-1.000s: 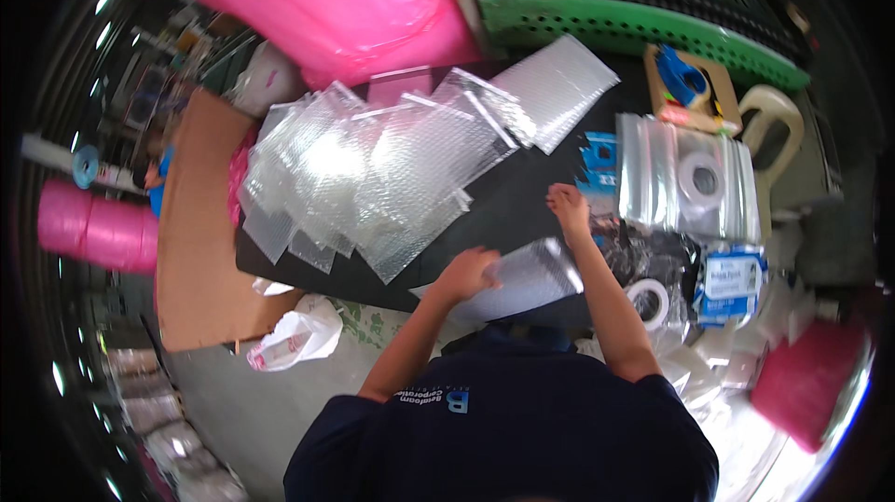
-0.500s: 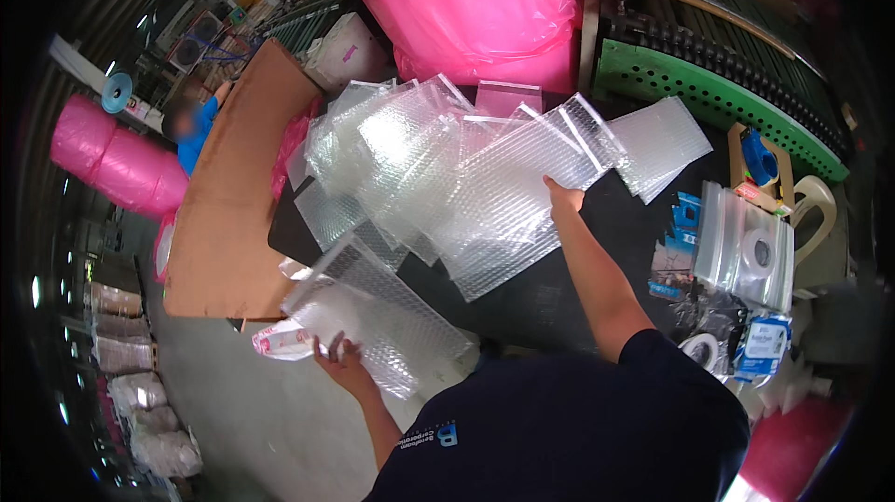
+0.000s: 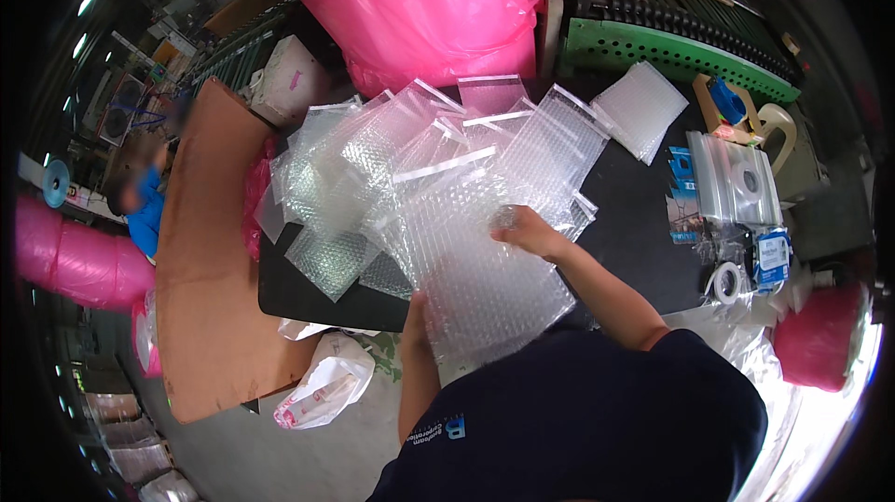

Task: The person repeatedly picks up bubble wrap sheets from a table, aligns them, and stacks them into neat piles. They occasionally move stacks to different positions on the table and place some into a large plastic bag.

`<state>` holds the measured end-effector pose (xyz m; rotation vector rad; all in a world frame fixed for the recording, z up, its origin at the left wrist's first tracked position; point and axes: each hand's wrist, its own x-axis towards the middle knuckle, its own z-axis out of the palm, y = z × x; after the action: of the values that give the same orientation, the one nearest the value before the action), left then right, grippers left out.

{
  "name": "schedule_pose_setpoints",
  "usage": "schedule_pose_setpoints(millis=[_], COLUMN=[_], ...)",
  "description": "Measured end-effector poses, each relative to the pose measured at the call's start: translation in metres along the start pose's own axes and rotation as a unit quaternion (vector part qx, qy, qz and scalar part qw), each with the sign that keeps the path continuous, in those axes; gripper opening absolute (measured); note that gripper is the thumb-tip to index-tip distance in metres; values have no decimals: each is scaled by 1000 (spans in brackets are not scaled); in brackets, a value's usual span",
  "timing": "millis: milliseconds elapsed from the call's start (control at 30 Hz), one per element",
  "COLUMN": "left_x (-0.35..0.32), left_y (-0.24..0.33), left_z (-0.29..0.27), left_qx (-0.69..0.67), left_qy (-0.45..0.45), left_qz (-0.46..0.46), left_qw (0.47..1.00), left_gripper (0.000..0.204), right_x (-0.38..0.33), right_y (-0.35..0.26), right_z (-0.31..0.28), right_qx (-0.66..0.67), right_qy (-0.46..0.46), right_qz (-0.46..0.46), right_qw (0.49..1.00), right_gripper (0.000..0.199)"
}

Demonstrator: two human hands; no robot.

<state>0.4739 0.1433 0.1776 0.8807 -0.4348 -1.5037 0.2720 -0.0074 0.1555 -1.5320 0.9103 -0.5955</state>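
Observation:
A clear bubble wrap bag (image 3: pixel 480 274) with a white strip along its top hangs tilted in front of me, between my hands. My left hand (image 3: pixel 419 323) grips its left edge low down; part of the fingers is hidden behind the plastic. At its right side, my right hand (image 3: pixel 530 233) has its fingers closed on the bag, thumb toward the middle. Beyond lies a loose, overlapping pile of similar bubble wrap bags (image 3: pixel 317 162) on the black table (image 3: pixel 634 213). A neater stack of bubble wrap bags (image 3: pixel 641 109) sits at the far right.
A tall pink wrapped roll (image 3: pixel 429 17) stands behind the table, a green perforated machine guard (image 3: pixel 671 53) behind right. Clear packs (image 3: pixel 732 180) and a tape roll (image 3: pixel 725 282) lie rightward. Left are a cardboard sheet (image 3: pixel 205 250), a white plastic bag (image 3: pixel 331 381) and a co-worker in blue (image 3: pixel 144 213).
My left hand has come in from the left, bringing a bag to the middle. My right hand has drawn back from the pile onto a bag, and the view has shifted.

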Motion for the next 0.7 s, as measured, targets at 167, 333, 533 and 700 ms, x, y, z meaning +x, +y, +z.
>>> schedule_pose_setpoints(millis=[167, 333, 533, 700], left_x=[-1, -21, -50, -22], left_y=[-8, -12, -21, -28], left_z=[-14, 1, -22, 1], left_qx=[219, 297, 309, 120], left_qy=[138, 215, 225, 134], left_qz=[29, 258, 151, 108], left_qw=[965, 894, 912, 978], left_gripper=[53, 71, 58, 65], right_x=[48, 67, -7, -15], right_y=[37, 120, 26, 14], right_z=[-50, -133, -127, -39], right_qx=[-130, -38, 465, 42], right_qy=[313, 388, 176, -237], right_qz=[91, 395, -3, 15], right_qw=[936, 832, 868, 971], right_gripper=[57, 51, 42, 49])
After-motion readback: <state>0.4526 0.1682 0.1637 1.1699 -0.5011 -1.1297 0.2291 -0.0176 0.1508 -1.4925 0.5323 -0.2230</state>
